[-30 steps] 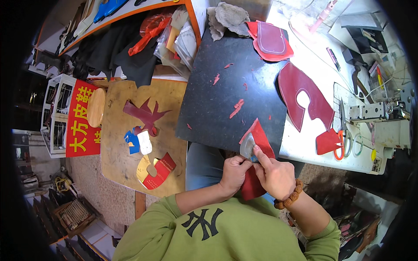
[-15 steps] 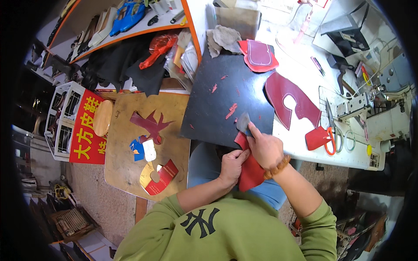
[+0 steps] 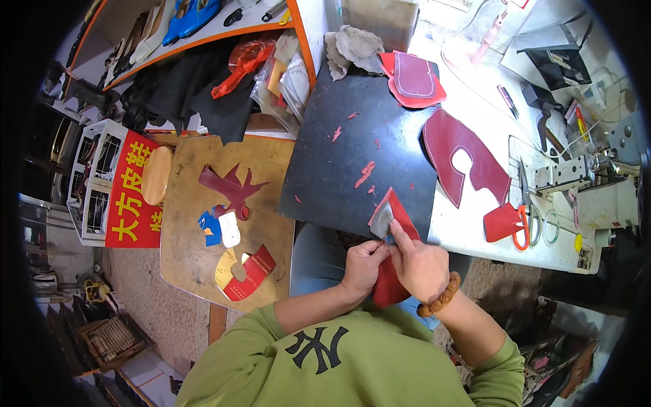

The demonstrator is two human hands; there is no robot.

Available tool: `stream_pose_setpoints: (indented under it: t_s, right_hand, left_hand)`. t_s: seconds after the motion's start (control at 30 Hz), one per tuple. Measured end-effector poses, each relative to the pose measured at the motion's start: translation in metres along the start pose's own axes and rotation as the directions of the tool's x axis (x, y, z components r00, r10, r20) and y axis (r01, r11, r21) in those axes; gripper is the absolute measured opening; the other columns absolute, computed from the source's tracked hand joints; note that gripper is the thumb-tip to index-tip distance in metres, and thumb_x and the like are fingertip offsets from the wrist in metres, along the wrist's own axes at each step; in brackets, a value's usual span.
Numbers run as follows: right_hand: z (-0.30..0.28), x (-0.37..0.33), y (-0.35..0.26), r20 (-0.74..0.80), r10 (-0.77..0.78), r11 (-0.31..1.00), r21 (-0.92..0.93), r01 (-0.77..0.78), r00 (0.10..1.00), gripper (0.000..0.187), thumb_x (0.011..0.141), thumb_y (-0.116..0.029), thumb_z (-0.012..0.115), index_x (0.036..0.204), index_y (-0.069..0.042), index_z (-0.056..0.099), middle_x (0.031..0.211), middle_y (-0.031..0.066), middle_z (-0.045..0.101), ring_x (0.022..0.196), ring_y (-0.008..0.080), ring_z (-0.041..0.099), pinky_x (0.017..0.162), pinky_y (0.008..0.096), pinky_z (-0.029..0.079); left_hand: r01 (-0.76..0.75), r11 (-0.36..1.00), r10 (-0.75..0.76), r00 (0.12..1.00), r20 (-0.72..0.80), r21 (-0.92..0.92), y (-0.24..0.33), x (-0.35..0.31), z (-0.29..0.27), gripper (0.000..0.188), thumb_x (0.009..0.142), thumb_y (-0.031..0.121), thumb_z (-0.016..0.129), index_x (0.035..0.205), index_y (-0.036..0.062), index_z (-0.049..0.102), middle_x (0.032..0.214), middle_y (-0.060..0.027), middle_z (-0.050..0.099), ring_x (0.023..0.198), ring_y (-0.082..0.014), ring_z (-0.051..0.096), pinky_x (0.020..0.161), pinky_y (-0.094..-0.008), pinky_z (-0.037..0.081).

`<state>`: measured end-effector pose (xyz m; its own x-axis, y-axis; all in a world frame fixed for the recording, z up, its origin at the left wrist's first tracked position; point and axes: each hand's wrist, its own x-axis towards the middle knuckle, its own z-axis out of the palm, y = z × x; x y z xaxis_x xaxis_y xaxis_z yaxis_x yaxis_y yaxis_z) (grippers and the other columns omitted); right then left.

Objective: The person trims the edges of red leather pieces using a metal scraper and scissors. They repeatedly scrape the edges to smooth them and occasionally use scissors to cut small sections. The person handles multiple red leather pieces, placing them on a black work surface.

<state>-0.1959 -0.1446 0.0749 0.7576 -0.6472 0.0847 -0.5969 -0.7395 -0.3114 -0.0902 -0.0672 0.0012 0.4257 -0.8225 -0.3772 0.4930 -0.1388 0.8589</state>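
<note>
A piece of red leather (image 3: 403,216) lies over the near edge of a black board (image 3: 319,176), its lower part hanging toward my lap. My left hand (image 3: 363,270) pinches the leather's left side between thumb and fingers. Closed around a leather knife, my right hand (image 3: 422,268) has its index finger stretched along the tool. The wide grey blade (image 3: 382,221) rests on the leather near its pointed tip; the handle is hidden in my palm. Red shavings (image 3: 365,173) are scattered on the board.
Maroon cut leather (image 3: 444,156) and stacked red pieces (image 3: 415,81) lie at the board's right side. Orange-handled scissors (image 3: 521,230) and a sewing machine (image 3: 576,173) are on the white table. At left, a wooden board (image 3: 190,237) carries leather scraps and card templates.
The leather has slid farther up onto the board, showing its pointed end. The knife blade now sits lower, over the leather. The whole view has shifted slightly.
</note>
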Motion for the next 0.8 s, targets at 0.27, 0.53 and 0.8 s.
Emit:
stream_pose_setpoints:
  t_s: [0.27,0.53,0.8]
  right_hand:
    - [-0.009,0.054,0.028,-0.083,0.118,0.993,-0.009,-0.119,0.989,0.047,0.086,-0.022,0.064,0.129,-0.007,0.054,0.065,0.0128,0.065,0.055,0.0303,0.064,0.052,0.0409,0.051]
    - [-0.042,0.0,0.021,-0.02,0.067,0.993,0.1,-0.064,0.998,0.056,0.079,-0.001,0.06,0.134,-0.01,0.051,0.087,0.0103,0.055,0.069,0.0327,0.06,0.058,0.0413,0.05]
    - [-0.034,-0.015,0.014,0.049,-0.07,0.997,0.018,0.07,0.996,0.042,0.085,-0.012,0.062,0.126,-0.02,0.061,0.076,0.0086,0.049,0.056,0.0254,0.057,0.049,0.0368,0.048]
  left_hand:
    - [0.013,0.998,-0.015,0.999,0.04,0.059,0.005,0.0,-0.002,0.03,0.095,0.015,0.062,0.069,0.0001,0.061,0.064,0.0085,0.05,0.062,-0.001,0.039,0.055,-0.0215,0.035]
    - [0.125,0.987,-0.119,0.991,0.067,-0.1,0.014,-0.003,-0.001,0.031,0.098,0.02,0.058,0.074,0.001,0.063,0.068,0.007,0.054,0.063,-0.0012,0.043,0.056,-0.0214,0.037]
    - [0.154,0.976,-0.132,0.981,0.142,-0.155,0.013,-0.002,-0.009,0.027,0.099,0.02,0.056,0.086,-0.0009,0.068,0.078,0.0024,0.064,0.068,-0.003,0.053,0.063,-0.0219,0.045]
